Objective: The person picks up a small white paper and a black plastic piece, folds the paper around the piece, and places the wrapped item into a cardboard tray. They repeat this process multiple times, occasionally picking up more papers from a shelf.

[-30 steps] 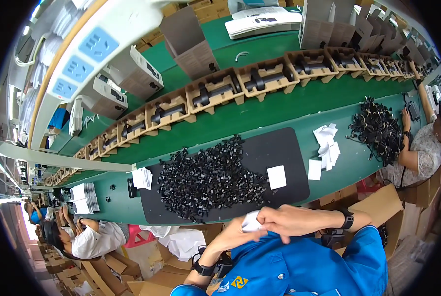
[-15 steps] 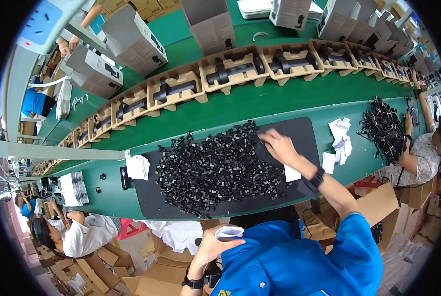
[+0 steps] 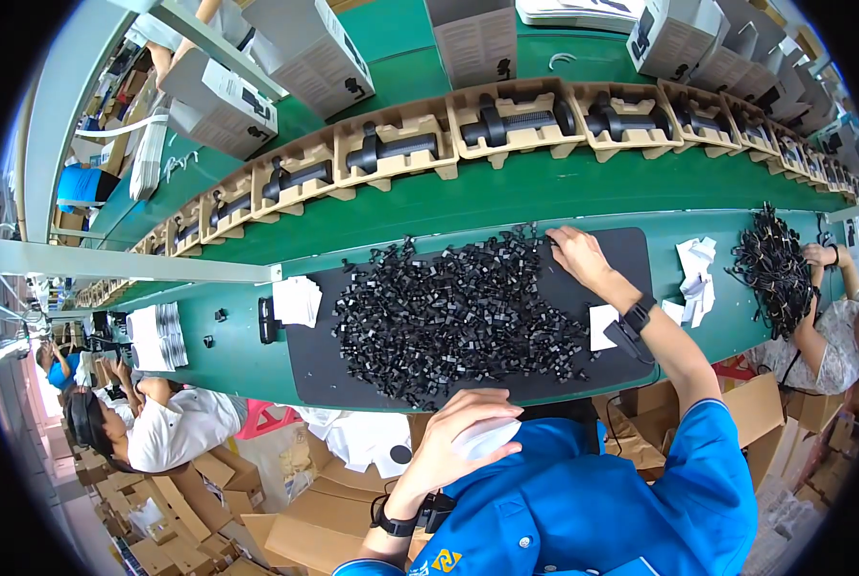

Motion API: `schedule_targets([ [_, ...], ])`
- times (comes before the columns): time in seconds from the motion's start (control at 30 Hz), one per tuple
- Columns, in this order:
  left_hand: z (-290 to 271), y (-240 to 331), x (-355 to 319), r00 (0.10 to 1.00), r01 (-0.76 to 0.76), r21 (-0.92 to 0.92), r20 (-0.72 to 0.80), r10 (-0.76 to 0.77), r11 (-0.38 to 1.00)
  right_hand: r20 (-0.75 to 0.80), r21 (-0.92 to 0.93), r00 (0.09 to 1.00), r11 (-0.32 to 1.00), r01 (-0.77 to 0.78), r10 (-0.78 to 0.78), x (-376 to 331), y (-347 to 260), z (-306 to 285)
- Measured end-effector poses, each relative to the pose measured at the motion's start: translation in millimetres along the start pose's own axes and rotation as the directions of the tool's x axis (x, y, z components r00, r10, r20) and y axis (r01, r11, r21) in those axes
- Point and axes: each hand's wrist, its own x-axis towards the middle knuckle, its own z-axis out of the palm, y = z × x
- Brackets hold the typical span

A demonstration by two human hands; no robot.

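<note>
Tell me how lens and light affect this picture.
Head view: fisheye distortion bends the row of molded trays into an arc and leaves black corners; head view: the white paper in the left hand looks pale, with little detail; head view: small black parts blend together in their pile.

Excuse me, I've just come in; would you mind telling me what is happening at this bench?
The person's left hand holds a white item before the body. The right hand is at the far edge of the small black parts heaped on the dark mat; whether it grips one is unclear. Beyond, brown trays hold black devices.
</note>
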Motion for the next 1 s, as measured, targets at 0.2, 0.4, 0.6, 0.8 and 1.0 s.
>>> schedule_targets([
  [0.2,7.7,-6.7,0.5,0.989,0.147,-0.144,0.012,-0.147,0.979,0.486,0.829,0.854,0.209,-0.518,0.186,-27.2,-122.1,-157.2],
  [0.4,20.9,6.2,11.4,0.976,0.179,-0.107,0.142,-0.163,0.978,-0.155,0.822,0.944,0.492,0.287,-0.291,-86.7,-174.4,-228.6],
  [0.6,46.1,9.5,18.9,0.978,0.135,-0.042,0.168,-0.126,0.990,-0.094,0.348,0.943,0.877,0.332,-0.320,-114.2,-169.1,-252.1],
  [0.8,59.7,17.1,28.0,0.970,0.008,-0.007,0.242,-0.006,1.000,0.321,0.174,0.881,0.936,0.305,-0.347,-137.6,-167.7,-247.5],
  [1.0,67.6,27.4,36.1,0.980,-0.050,0.089,0.198,0.031,0.995,0.277,0.088,0.913,0.955,0.285,-0.298,-144.3,-174.1,-248.4],
])
